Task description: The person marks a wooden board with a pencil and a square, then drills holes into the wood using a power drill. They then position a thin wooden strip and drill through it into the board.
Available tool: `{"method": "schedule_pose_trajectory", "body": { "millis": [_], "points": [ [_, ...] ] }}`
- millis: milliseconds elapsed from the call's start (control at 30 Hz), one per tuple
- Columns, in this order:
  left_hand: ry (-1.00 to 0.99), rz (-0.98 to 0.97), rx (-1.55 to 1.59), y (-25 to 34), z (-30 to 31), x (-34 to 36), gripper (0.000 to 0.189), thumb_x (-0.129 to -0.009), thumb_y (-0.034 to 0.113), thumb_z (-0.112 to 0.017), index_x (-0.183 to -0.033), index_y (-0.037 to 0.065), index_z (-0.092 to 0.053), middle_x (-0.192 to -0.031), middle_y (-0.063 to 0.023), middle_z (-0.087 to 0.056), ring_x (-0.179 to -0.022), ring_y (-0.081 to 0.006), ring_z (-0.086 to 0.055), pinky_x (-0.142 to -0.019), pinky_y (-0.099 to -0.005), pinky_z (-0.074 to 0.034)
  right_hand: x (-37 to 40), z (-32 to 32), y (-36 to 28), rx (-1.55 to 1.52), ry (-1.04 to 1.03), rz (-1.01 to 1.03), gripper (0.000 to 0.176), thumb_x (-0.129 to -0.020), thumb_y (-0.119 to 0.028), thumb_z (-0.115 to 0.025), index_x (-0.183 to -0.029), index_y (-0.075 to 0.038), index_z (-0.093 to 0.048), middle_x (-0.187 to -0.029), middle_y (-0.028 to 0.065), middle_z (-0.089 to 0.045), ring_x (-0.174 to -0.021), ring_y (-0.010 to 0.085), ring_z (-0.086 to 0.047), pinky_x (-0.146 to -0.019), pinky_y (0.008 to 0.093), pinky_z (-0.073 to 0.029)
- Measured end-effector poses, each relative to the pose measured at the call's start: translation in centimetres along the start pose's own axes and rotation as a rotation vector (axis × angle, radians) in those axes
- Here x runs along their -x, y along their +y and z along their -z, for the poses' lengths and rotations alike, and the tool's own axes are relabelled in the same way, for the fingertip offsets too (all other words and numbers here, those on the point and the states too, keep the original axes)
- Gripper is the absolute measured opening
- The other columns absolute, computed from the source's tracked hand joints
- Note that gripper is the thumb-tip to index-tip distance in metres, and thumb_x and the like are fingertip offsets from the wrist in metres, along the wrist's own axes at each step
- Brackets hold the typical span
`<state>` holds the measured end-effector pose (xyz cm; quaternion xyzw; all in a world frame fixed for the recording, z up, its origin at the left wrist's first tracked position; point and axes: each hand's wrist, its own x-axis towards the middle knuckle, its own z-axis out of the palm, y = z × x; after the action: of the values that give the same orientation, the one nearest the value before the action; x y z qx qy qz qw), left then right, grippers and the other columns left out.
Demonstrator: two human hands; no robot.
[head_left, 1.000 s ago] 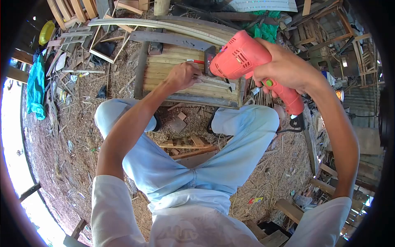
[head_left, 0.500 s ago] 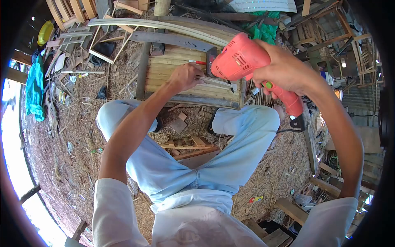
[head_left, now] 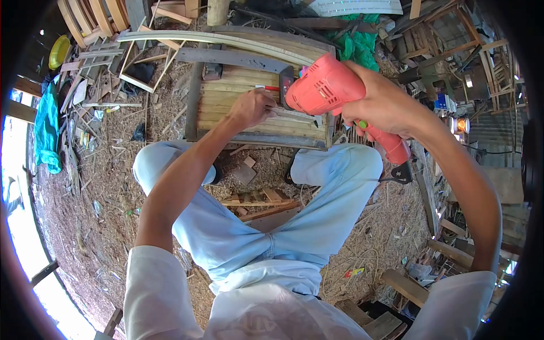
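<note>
My right hand (head_left: 377, 99) is wrapped round the handle of a red power drill (head_left: 326, 88), whose front end points down and left over a low slatted wooden bench (head_left: 226, 90). The drill's body hides its tip. Just left of it, my left hand (head_left: 252, 107) is closed, fingertips on the end of a thin light wooden strip (head_left: 294, 114). Behind the strip lies a slim red tool or pen (head_left: 272, 88), beside a dark upright block (head_left: 285, 79). A small dark pointed piece (head_left: 316, 122) sits at the strip's right end.
A long pale wooden strip (head_left: 215, 38) and a dark board (head_left: 232, 58) cross the bench's far side. Scrap wood (head_left: 96, 68) lies to the left, with a yellow helmet-like object (head_left: 59, 52). Shavings cover the ground (head_left: 107, 175). A black cord (head_left: 391, 179) trails from the drill.
The view has shifted slightly. The drill, held in my right hand, sits a little further left and lower. My left hand stays on the strip.
</note>
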<state>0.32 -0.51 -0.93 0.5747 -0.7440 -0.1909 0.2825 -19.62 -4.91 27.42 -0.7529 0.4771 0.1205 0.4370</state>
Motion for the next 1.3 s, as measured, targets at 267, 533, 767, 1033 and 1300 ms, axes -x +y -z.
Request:
{"method": "schedule_pose_trajectory", "body": {
  "millis": [267, 533, 767, 1033, 1300],
  "points": [
    [0.021, -0.006, 0.004, 0.0, 0.0, 0.1, 0.02, -0.074, 0.018, -0.075, -0.092, 0.009, -0.075, -0.096, -0.0089, -0.072, -0.091, -0.0298, -0.067, -0.081, -0.0402, -0.054, -0.4, -0.1, 0.6, -0.011, -0.022, 0.027, 0.06, -0.078, -0.004, -0.059, -0.135, -0.002, -0.04, -0.088, 0.0109, -0.063, -0.057, 0.0144, -0.058, -0.051, 0.0304, -0.05],
    [0.035, -0.007, 0.023, 0.0, 0.1, -0.1, 0.019, -0.074, 0.016, -0.074, -0.09, 0.007, -0.075, -0.094, -0.0098, -0.072, -0.09, -0.0304, -0.067, -0.08, -0.0404, -0.054, -0.1, 0.0, 0.4, 0.014, -0.016, 0.003, 0.062, -0.078, -0.005, -0.058, -0.137, -0.003, -0.039, -0.086, 0.0111, -0.062, -0.058, 0.0137, -0.058, -0.051, 0.0301, -0.05],
    [-0.007, 0.003, 0.009, 0.0, 0.1, -0.1, 0.018, -0.074, 0.015, -0.073, -0.09, 0.01, -0.075, -0.095, -0.0083, -0.072, -0.09, -0.0295, -0.067, -0.08, -0.0404, -0.054, -0.4, 0.1, 1.2, -0.01, -0.024, 0.01, 0.064, -0.078, -0.005, -0.058, -0.139, -0.005, -0.038, -0.085, 0.0105, -0.062, -0.058, 0.0134, -0.057, -0.051, 0.03, -0.049],
    [0.006, 0.013, -0.003, 0.0, 0.1, 0.0, 0.019, -0.073, 0.015, -0.073, -0.091, 0.011, -0.076, -0.094, -0.0091, -0.072, -0.091, -0.0285, -0.067, -0.079, -0.0401, -0.055, -0.3, 0.2, 0.7, -0.014, -0.033, -0.032, 0.066, -0.078, -0.004, -0.058, -0.14, -0.006, -0.037, -0.086, 0.0104, -0.063, -0.057, 0.0126, -0.056, -0.049, 0.0298, -0.049],
    [0.101, -0.067, 0.009, -0.3, -0.4, 0.0, 0.014, -0.072, 0.015, -0.074, -0.084, 0.008, -0.072, -0.082, -0.0058, -0.067, -0.081, -0.0284, -0.065, -0.07, -0.0404, -0.052, -1.0, 0.3, 1.4, -0.014, -0.036, -0.002, 0.067, -0.077, -0.003, -0.059, -0.14, -0.005, -0.037, -0.092, 0.0114, -0.065, -0.058, 0.0128, -0.056, -0.051, 0.0298, -0.05]
  ]
}}
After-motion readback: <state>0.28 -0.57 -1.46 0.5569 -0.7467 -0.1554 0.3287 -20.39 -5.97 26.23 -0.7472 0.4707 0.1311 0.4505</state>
